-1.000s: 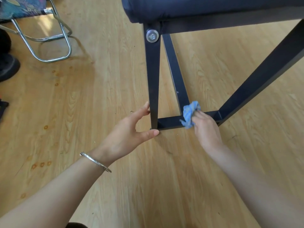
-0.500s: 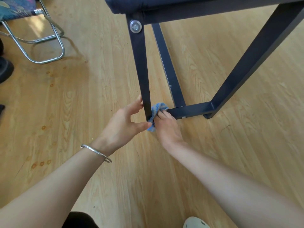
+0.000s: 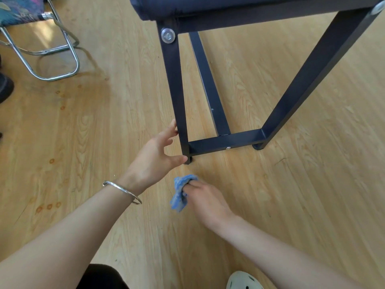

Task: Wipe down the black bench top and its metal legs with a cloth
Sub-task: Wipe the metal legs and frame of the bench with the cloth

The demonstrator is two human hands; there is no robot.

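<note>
Blue cloth (image 3: 179, 193), soft and crumpled, pinched in curled right grip (image 3: 206, 202) just over the wood-grain floor (image 3: 291, 205), at 6 o'clock from the near leg (image 3: 177, 90), clear of the metal. Left grip (image 3: 155, 157) open, thumb and fingertip touching that smooth square tube from 9 o'clock. Beyond, low crossbar (image 3: 208, 146), then padded dark tabletop (image 3: 187, 7) at 12. Likely risks: floor grit carried onto paint; bench nudged by so light a brace.

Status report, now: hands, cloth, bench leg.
Left hand open beside near leg. Right hand grips blue cloth, off the leg. Nothing blocking.
</note>
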